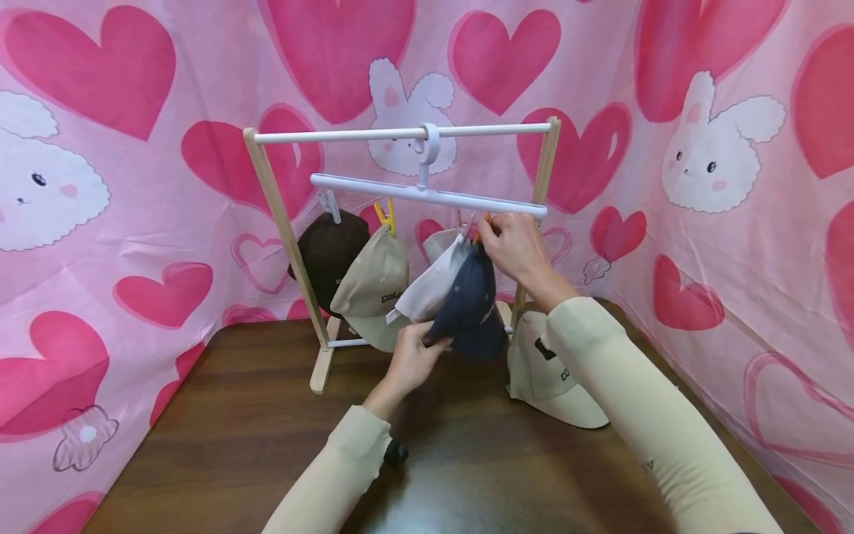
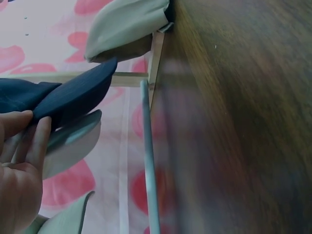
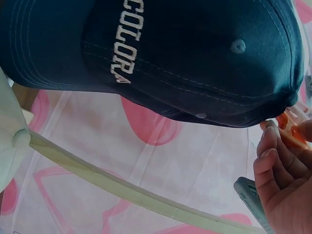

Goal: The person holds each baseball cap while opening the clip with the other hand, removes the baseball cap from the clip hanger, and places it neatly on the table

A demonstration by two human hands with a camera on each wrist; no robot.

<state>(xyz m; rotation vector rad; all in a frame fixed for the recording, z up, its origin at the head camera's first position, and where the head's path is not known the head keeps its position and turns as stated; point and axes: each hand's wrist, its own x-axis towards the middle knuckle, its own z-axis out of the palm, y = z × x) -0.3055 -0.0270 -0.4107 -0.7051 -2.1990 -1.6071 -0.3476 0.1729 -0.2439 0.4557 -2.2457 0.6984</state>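
Note:
A navy cap point(image 1: 472, 308) with pale lettering hangs near the right end of a tilted white hanger point(image 1: 373, 185). My left hand point(image 1: 410, 360) pinches the cap's lower edge between thumb and fingers. Up at the hanger, my right hand point(image 1: 517, 248) grips an orange clip point(image 3: 291, 131) at the cap's top. Close behind the navy cap hangs a white cap point(image 1: 432, 285), partly hidden by it. A beige cap point(image 1: 376, 271) under a yellow clip point(image 1: 385, 216) and a dark cap point(image 1: 332, 252) under a grey clip point(image 1: 330, 205) hang to the left.
The hanger hooks over the white rail point(image 1: 333, 136) of a wooden-legged rack point(image 1: 283, 222) on a brown table point(image 1: 227, 430). Another beige cap point(image 1: 537, 363) rests at the right, beside my right forearm. A small black object point(image 1: 396, 452) shows beside the left sleeve.

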